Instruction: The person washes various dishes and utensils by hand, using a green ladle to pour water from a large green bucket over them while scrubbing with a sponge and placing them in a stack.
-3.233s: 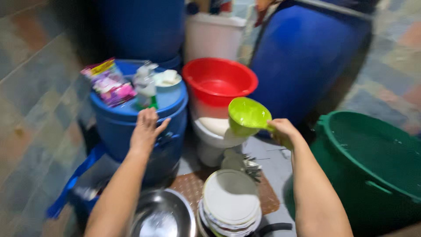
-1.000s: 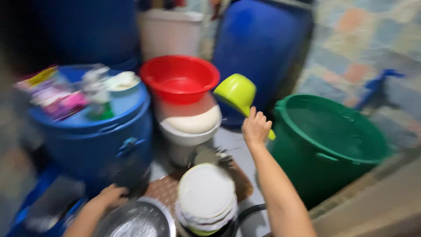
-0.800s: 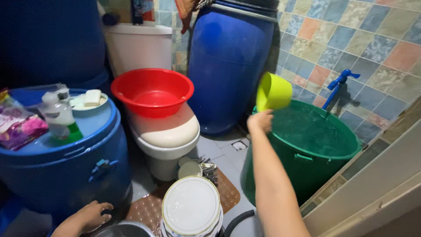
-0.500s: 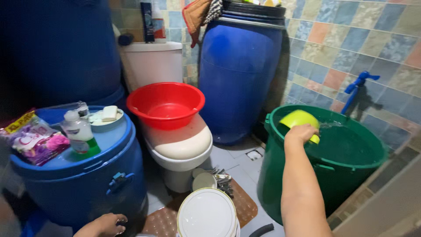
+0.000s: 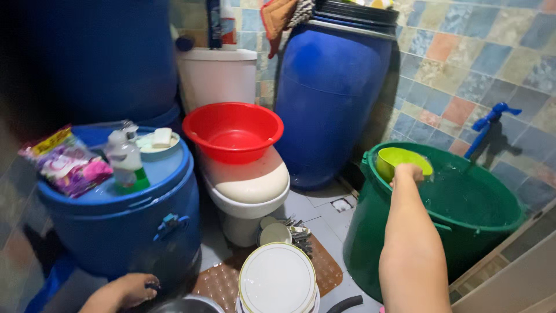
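Observation:
My right hand (image 5: 409,173) grips the handle of a lime green dipper (image 5: 399,159), held upright inside the big green tub (image 5: 382,232) of water on the right. My left hand (image 5: 128,288) rests low at the bottom left, beside the rim of a metal basin (image 5: 185,305) and under the blue lidded drum (image 5: 127,226). Whether its fingers hold anything is hidden. A stack of white plates (image 5: 278,281) sits between my arms.
A red basin (image 5: 233,130) sits on a white toilet (image 5: 249,191). A tall blue barrel (image 5: 333,93) stands behind. Soap bottle (image 5: 125,164), soap dish and sachets lie on the drum lid. A blue tap (image 5: 486,124) sticks out of the tiled wall.
My right hand swung the dipper from above the toilet over to the green tub, dipped it, and now holds it upright. My left hand dropped from the drum to the basin.

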